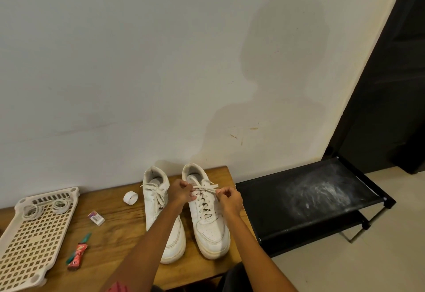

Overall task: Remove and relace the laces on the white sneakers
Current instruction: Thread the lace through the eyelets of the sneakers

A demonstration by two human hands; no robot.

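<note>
- Two white sneakers stand side by side on a wooden table (119, 218), heels toward a pale wall (138, 61) and toes toward the camera.
- The right sneaker (210, 227) is laced up its eyelets; its lace (203, 202) is drawn out to both sides at the top of the tongue.
- The left hand (180, 191) is curled tight, pinching the lace just above the top eyelets on its own side.
- The right hand (228, 197) is likewise curled, its fingertips pinching the other run of the same lace at the shoe's opposite edge.
- The left sneaker (161, 211), partly hidden by the left forearm, is laced too, with loose ends splayed over its tongue.
- A roll of white tape (130, 197) lies just beside the left sneaker.
- Farther left sit a small white eraser (96, 217), a red-and-green wrapped item (78, 255) and a perforated cream tray (34, 241) holding rubber bands (32, 211).
- A black fabric shelf (305, 202), smeared with white dust, stands next to the table.
</note>
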